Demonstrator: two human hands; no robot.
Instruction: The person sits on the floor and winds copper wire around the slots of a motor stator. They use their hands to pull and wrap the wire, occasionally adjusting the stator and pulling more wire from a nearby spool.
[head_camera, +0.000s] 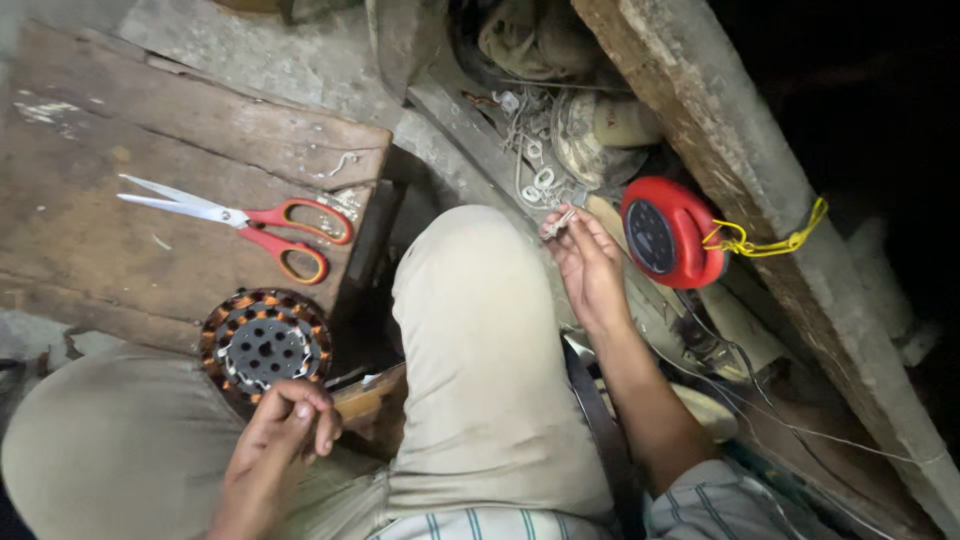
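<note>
A round motor stator (265, 342) with copper windings rests on my left thigh, at the edge of a wooden board (120, 160). My left hand (283, 432) grips its near rim with curled fingers. My right hand (587, 262) reaches out past my right knee and pinches a small pale sleeve piece (557, 222) between the fingertips, close to a tangle of white loops and wire (535, 160).
Red-handled scissors (250, 222) lie open on the wooden board. A red round reel case (668, 232) hangs by yellow cord (765, 240) on a slanted wooden beam (760, 190). Thin wires trail along the floor at right. My knees fill the centre.
</note>
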